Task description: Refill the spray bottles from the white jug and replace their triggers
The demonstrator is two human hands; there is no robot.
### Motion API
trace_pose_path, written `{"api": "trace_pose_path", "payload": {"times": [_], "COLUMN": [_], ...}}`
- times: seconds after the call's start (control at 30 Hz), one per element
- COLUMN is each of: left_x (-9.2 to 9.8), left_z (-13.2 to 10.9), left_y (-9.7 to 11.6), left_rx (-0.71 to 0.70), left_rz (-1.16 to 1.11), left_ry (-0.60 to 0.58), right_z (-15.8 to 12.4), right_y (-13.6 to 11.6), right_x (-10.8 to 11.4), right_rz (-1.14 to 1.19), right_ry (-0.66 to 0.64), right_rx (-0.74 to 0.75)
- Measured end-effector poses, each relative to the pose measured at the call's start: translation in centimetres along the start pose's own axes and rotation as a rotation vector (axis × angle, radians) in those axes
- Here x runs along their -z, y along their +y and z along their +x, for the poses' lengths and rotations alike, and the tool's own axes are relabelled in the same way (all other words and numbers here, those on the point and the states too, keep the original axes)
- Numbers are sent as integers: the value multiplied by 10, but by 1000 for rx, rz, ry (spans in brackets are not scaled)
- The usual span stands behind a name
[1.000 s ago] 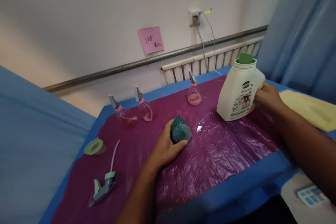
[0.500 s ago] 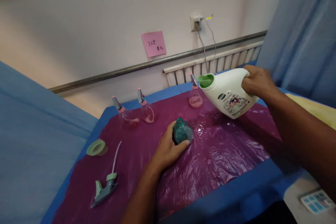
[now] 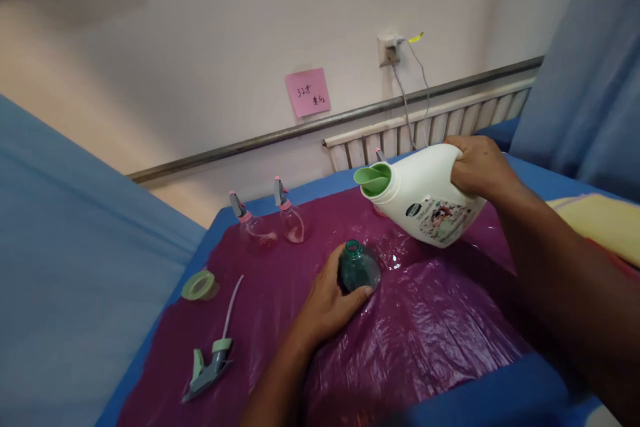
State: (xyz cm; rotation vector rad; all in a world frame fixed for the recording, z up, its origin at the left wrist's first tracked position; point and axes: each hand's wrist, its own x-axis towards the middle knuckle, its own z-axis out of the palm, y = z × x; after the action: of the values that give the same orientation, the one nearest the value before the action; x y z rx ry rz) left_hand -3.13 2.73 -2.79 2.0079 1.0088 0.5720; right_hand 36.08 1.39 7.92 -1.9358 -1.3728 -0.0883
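Note:
My left hand (image 3: 333, 300) is wrapped around a small green transparent bottle (image 3: 359, 268), which stands uncapped on a purple plastic sheet (image 3: 415, 327). My right hand (image 3: 480, 167) grips the handle of a large white jug (image 3: 425, 197). The jug is tilted, its green spout (image 3: 374, 179) pointing left, above and slightly right of the bottle's mouth. No liquid shows between spout and bottle. A grey and green spray head (image 3: 213, 367) with a thin tube lies on the sheet at the left, below a pale green ring-shaped roll (image 3: 201, 285).
Two clear spray bottles with pink collars (image 3: 256, 230) (image 3: 294, 221) stand at the back left. A third is mostly hidden behind the jug. A pink note (image 3: 308, 92), pipe and plugged socket (image 3: 389, 51) are on the wall. Blue curtains (image 3: 75, 267) hang at both sides.
The white jug has moved left toward the green bottle, and its spout now covers most of the third spray bottle. The camera view has shifted slightly. My left hand keeps its hold.

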Motion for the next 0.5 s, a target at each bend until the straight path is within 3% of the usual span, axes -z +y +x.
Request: {"api": "trace_pose_path", "payload": {"times": [0.2, 0.3, 0.5], "left_x": [-2, -3, 2], "left_z": [-3, -4, -4], "left_y": [-6, -8, 2], "left_rx": [-6, 2, 70], "left_rz": [-60, -109, -278], "left_ry": [23, 48, 144], "right_z": [4, 7, 11], "right_y": [9, 13, 23], "right_x": [10, 13, 6], "right_rz": [-80, -182, -273], "right_ry": [-12, -82, -140], "right_rx": [-31, -78, -56]}}
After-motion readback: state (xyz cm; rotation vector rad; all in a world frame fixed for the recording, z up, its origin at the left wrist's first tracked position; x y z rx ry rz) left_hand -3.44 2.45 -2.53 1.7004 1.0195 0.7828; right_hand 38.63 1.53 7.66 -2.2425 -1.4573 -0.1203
